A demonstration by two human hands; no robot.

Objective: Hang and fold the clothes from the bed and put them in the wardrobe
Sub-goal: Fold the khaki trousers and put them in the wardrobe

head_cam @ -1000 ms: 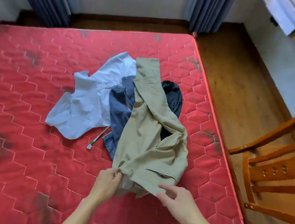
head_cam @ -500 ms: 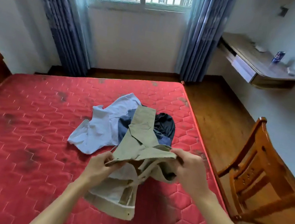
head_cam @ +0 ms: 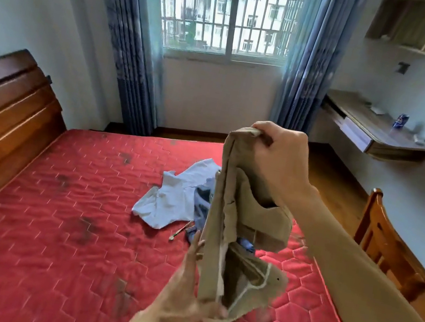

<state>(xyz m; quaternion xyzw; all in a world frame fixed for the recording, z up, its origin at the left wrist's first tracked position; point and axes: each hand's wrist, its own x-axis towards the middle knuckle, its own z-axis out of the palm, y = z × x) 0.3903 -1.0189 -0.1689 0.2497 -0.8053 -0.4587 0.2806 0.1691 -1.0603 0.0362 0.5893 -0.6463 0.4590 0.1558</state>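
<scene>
You hold the crumpled khaki cotton trousers point(head_cam: 235, 221) above the red quilted bed point(head_cam: 53, 232).
Your right hand point(head_cam: 282, 158) grips their top; your left hand point(head_cam: 191, 298) pinches the lower edge.

- My right hand point(head_cam: 279, 160) is raised high in front of me, fingers curled over and pinching the top edge of the khaki garment point(head_cam: 240, 221), back of the hand toward the camera.
- My right forearm runs in bare from the lower right corner, angled up to that wrist.
- My left hand point(head_cam: 188, 297) sits lower and nearer, palm turned inward, fingers pointing upward alongside the cloth, thumb pressing the lower hem.
- My left forearm comes up from the bottom edge, wrist bent slightly back.
</scene>
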